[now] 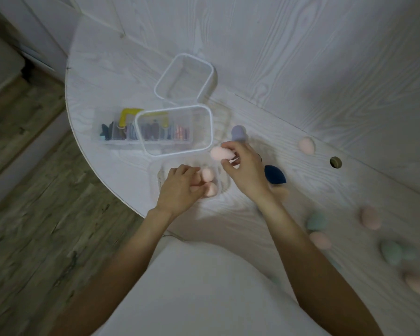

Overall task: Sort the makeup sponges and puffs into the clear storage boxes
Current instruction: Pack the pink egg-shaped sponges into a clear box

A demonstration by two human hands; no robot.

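My right hand [244, 169] pinches a pink egg-shaped sponge [220, 154] just above the near clear box [216, 180]. My left hand [180, 187] rests on that box, fingers curled over two pink sponges [207, 181] lying inside it. A second clear box [209, 124] stands empty behind, and a third clear box [161, 81] further back. A lilac sponge [238, 132] and a dark blue sponge [275, 177] lie close to my right hand.
A compartment case with a yellow handle [118, 135] holding small coloured items sits left of the boxes. Loose pink sponges [306, 145] [370, 218] and green sponges [317, 221] [392, 252] are scattered at the right. The table's curved edge [87, 154] drops to wooden floor on the left.
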